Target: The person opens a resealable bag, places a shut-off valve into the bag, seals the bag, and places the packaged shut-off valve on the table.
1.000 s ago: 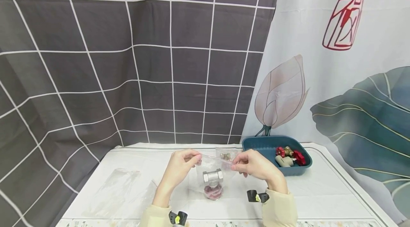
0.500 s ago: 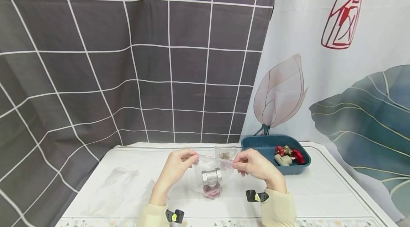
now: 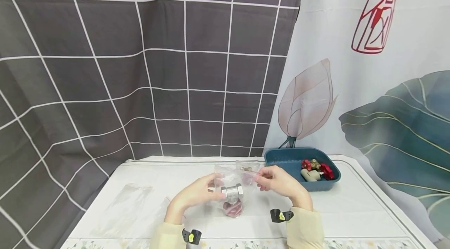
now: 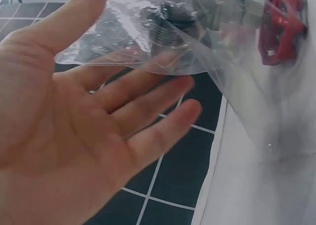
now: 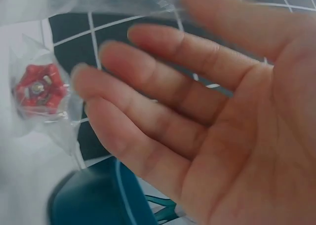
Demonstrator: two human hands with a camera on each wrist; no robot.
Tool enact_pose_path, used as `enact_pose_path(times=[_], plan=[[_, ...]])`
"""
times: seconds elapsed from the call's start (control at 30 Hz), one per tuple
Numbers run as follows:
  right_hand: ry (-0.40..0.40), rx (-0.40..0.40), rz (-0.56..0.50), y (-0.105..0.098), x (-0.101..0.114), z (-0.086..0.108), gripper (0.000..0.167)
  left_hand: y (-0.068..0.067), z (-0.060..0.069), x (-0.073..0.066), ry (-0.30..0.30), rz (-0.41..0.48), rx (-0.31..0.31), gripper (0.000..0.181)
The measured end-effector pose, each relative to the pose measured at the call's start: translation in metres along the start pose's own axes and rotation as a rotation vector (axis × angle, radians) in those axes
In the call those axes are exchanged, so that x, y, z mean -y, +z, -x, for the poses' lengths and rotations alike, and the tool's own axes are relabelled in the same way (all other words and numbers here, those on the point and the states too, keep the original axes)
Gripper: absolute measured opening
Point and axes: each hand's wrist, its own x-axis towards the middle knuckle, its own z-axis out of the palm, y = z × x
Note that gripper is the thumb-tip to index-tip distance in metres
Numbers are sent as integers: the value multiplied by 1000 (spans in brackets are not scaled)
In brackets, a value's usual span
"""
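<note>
A clear plastic bag (image 3: pixel 225 176) holds a silver valve (image 3: pixel 233 193) with a red handwheel (image 3: pixel 233 208), blurred by the film. At the bag's left side is my left hand (image 3: pixel 197 192), thumb by the valve's end. Its fingers (image 4: pixel 148 104) are spread and fairly straight in the left wrist view, touching or passing behind the film. The valve's threaded end (image 4: pixel 170 32) shows through the plastic there. My right hand (image 3: pixel 279 180) pinches the bag's upper right edge between thumb and index finger. Its other fingers (image 5: pixel 133 141) extend loosely.
Behind the held bag lies another clear bag (image 3: pixel 242 165) with a brass valve. A blue tray (image 3: pixel 281 158) at the back right holds red-handled valves and a beige part (image 3: pixel 311 175). Flat clear bags (image 3: pixel 123 210) lie on the left of the white tabletop (image 3: pixel 362 202).
My left hand has let go of the bag's upper left edge and moved down to its side beside the valve. The right hand keeps its pinch, almost unmoved.
</note>
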Motion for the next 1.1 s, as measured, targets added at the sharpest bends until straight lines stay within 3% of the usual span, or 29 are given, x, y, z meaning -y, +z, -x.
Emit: enact_pose_path(times=[0.23, 0.4, 0.47, 0.67, 0.8, 0.93, 1.1], plan=[[16, 98, -82, 12, -5, -8, 32, 4, 2, 5, -28, -66, 69, 72], [33, 131, -35, 23, -8, -15, 60, 4, 2, 8, -42, -63, 85, 63], [48, 136, -19, 28, -9, -19, 63, 4, 2, 8, -42, -56, 87, 61], [71, 121, 11, 40, -12, -22, 48, 8, -1, 10, -14, -61, 90, 53], [90, 81, 44, 42, -12, -22, 48, 10, -4, 11, 14, -79, 62, 42], [48, 63, 40, 43, -14, -25, 42, 10, -5, 13, 23, -84, 26, 31], [-6, 59, 13, 45, -13, -28, 40, 11, -3, 14, -4, -22, -3, 30]])
